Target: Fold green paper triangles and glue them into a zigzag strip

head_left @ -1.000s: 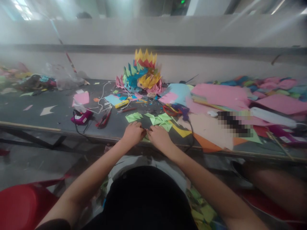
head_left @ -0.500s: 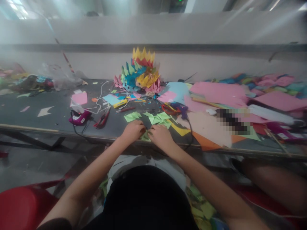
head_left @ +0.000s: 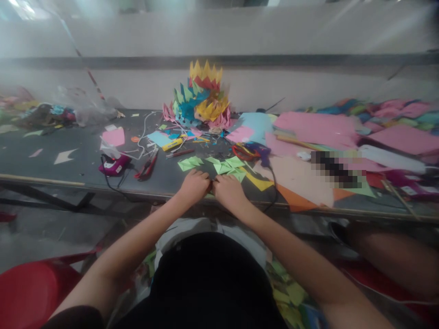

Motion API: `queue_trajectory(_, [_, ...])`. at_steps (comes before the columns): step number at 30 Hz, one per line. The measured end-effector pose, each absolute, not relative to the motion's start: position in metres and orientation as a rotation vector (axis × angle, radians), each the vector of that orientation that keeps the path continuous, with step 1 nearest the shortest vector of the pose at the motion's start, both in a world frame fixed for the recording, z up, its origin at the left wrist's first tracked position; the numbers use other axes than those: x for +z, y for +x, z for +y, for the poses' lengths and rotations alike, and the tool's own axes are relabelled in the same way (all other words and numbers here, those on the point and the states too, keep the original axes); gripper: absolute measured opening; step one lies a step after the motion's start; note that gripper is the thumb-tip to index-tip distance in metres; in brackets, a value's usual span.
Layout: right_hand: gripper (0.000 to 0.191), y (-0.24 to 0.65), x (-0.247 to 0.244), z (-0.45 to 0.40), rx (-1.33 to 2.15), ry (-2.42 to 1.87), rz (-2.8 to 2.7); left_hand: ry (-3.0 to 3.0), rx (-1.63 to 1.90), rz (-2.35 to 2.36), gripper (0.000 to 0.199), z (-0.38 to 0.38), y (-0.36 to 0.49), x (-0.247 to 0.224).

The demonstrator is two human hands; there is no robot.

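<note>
Both hands meet at the front edge of the dark table [head_left: 85, 170], fingers curled together. My left hand [head_left: 195, 185] and my right hand [head_left: 228, 189] pinch a small green paper piece [head_left: 210, 195], mostly hidden by the fingers. Just beyond them lie folded light-green paper pieces, one group [head_left: 190, 163] behind my left hand and another [head_left: 228, 165] behind my right. A yellow paper strip [head_left: 259, 183] rests to the right of my right hand.
A colourful folded-paper model [head_left: 200, 103] stands at the back. Red-handled pliers [head_left: 147, 167] and a purple device [head_left: 115, 164] lie left. Orange-handled scissors [head_left: 245, 152], a purple glue gun [head_left: 262, 153] and pink sheets [head_left: 315, 130] are at right. Another person's limb [head_left: 394, 256] shows lower right.
My hands have drawn closer together, and less of the green paper shows between them. The camera view has shifted slightly; the table items look unmoved.
</note>
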State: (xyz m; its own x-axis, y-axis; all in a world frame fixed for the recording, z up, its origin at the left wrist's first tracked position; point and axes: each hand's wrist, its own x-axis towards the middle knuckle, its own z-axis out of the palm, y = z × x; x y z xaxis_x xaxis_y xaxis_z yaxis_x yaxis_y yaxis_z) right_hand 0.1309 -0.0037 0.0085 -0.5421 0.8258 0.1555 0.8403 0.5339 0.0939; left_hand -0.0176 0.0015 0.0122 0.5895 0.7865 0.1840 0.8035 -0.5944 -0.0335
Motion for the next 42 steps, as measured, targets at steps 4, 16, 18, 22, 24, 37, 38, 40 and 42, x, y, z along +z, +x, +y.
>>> queue_trajectory(4, [0.032,0.13,0.016,-0.009,-0.231,-1.506,-2.634,-2.705,-0.271,-1.397,0.021,-0.003,-0.022,0.012])
queue_trajectory(16, [0.029,0.135,0.016,-0.007,-0.087,-1.546,-2.666,-2.641,-0.67,-2.247,0.026,0.002,-0.03,0.01])
queue_trajectory(18, [0.029,0.135,0.017,-0.006,-0.073,-1.539,-2.669,-2.61,-0.664,-2.336,0.028,0.003,-0.029,0.014])
queue_trajectory(22, [0.029,0.134,0.019,-0.001,0.026,-1.546,-2.661,-2.578,-0.594,-2.406,0.029,0.008,-0.026,0.02])
queue_trajectory(24, [0.029,0.133,0.02,0.001,0.083,-1.547,-2.662,-2.605,-0.53,-2.378,0.023,0.011,-0.025,0.02])
queue_trajectory(37, [0.03,0.129,0.013,0.013,0.176,-1.498,-2.648,-2.702,-0.164,-1.749,0.022,-0.004,-0.019,0.019])
queue_trajectory(38, [0.03,0.129,0.013,0.013,0.18,-1.492,-2.649,-2.713,-0.152,-1.713,0.024,-0.006,-0.021,0.019])
queue_trajectory(40, [0.03,0.129,0.013,0.014,0.184,-1.474,-2.644,-2.725,-0.15,-1.641,0.027,-0.01,-0.025,0.018])
queue_trajectory(42, [0.03,0.129,0.012,0.014,0.182,-1.462,-2.647,-2.732,-0.182,-1.581,0.03,-0.014,-0.029,0.016])
